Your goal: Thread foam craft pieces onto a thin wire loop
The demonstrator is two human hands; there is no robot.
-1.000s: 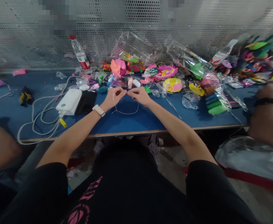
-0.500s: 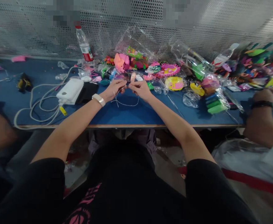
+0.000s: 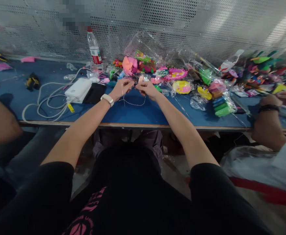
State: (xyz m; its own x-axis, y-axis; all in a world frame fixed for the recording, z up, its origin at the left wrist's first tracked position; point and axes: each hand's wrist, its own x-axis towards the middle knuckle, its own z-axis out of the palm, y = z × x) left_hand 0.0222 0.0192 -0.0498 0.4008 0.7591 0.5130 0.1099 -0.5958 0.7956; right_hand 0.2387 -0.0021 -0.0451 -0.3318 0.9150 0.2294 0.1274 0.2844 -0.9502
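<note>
Left hand [image 3: 121,89]: narrow pinch, seemingly on thread [image 3: 135,104]
Right hand [image 3: 148,89]: narrow pinch just beside it, seemingly same thread
Thread: slack loop hanging below both hands, over table [image 3: 145,117]
Plastic [image 3: 198,102]: snag risk; loop probably best kept slack and clear

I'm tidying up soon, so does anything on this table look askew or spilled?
Yes: the bottle with the white cap, far back on the right, leans sharply among colourful pieces. The white cable also loops to the table's front edge. No spill shows.
</note>
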